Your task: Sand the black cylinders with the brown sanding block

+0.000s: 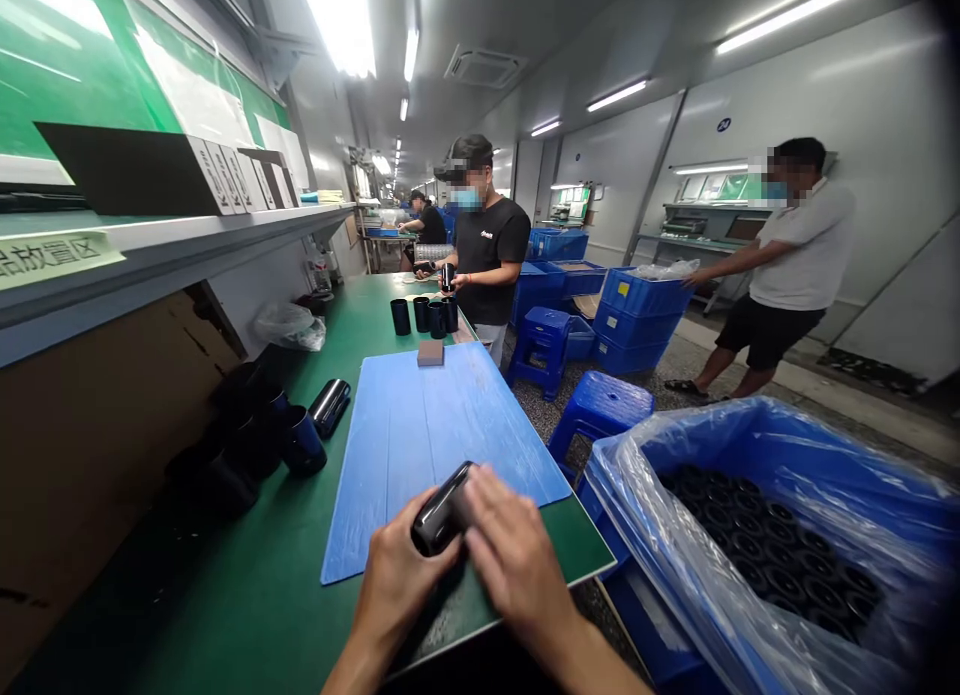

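Note:
My left hand (409, 555) is wrapped around a glossy black cylinder (442, 510), which lies tilted over the near edge of the blue mat (450, 415). My right hand (510, 545) presses against the cylinder's right side, fingers together and slightly blurred. A dark greyish patch shows under those fingers, perhaps a small pad; its kind is unclear. At the mat's far edge sits a small brown block (430, 353). Left of the mat, another black cylinder (330, 407) lies on its side, near several standing dark cylinders (302, 440).
A plastic-lined blue bin (622, 485) full of black cylinders stands at right. Several cylinders (400, 317) stand on the green table (300, 535) near a co-worker (491, 235). Blue stools (611, 395) and stacked crates (630, 320) are beyond. Another person (795, 235) touches the crates. A shelf (225, 225) overhangs left.

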